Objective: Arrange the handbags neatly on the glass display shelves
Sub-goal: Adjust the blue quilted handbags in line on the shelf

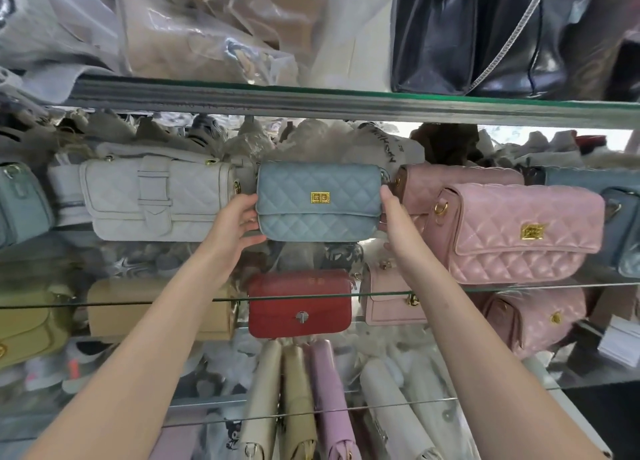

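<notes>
Hands clasp a small quilted blue handbag (318, 201) by its two ends, the left hand (239, 224) pressed against its left side and the right hand (393, 213) against its right side, each closed on the bag with the fingers wrapped behind it. The bag sits upright and level, gold clasp facing out, in the middle of the glass shelf (519, 285), set back from the front edge. Just to its left stands a white quilted bag (159, 199) with a strap across its flap, close to the blue one though I cannot tell if they touch. To its right a pink quilted bag (519, 232) stands nearer the shelf's front edge, tilted a little, with another pink one behind it. Through the glass, on the shelf below, a red bag (300, 303) stands almost directly under the blue one, with a tan bag (152, 309) to its left. On the upper shelf (346, 102), towards its right end, rests a black bag (485, 36) among clear plastic wrapping.
</notes>
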